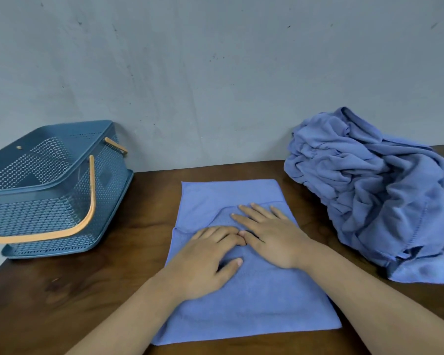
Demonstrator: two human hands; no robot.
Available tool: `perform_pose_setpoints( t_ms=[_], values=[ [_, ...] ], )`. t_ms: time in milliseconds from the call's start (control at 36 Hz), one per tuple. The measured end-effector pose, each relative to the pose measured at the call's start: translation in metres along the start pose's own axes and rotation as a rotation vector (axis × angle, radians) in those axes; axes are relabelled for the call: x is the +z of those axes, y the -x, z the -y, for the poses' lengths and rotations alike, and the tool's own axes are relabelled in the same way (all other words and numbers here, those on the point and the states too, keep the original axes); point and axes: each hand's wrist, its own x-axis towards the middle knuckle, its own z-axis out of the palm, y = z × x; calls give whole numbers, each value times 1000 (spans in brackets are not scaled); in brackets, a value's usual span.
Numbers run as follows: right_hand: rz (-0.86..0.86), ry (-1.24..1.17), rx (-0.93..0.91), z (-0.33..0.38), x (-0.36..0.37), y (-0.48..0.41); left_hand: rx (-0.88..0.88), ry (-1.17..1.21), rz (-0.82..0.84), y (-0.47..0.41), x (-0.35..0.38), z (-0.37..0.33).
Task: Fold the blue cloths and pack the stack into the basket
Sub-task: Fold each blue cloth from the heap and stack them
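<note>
One blue cloth (254, 303) lies flat on the desk (62, 303), near the person. It looks partly folded, with a flap laid over. The left grip (205, 260) and the right grip (269, 239) rest on it side by side, touching each other. Both are open, with flat fingers that press the cloth down and hold nothing. Farther back on the right sits a big messy pile (369, 188) of blue cloths, not folded yet. Far left is the basket (36, 190), and I see no cloth in it. I think the job has only just begun.
</note>
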Motion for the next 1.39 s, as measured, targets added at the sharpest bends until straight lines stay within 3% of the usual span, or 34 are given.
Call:
perform_pose_setpoints(
  t_ms=[389, 528, 667, 917, 1056, 1278, 1389],
  values=[
    [29, -41, -13, 18, 5, 60, -25, 112, -3, 40, 3, -44],
    [-84, -111, -14, 7, 7, 56, -60, 62, -6, 39, -3, -24],
    [-254, -98, 134, -23, -2, 55, -236, -58, -91, 43, -10, 16],
    [-402, -228, 356, -56, 1, 41, -509, 1, -146, 16, -33, 66],
    [-422, -269, 436, -52, 0, 38, -513, -34, -134, 11, -29, 65],
    [-444, -268, 467, -49, -4, 41, -426, 143, -342, 16, -31, 56],
    [-429, -257, 493, -49, -4, 41, -447, 187, -346, 16, -29, 55]
  ],
)
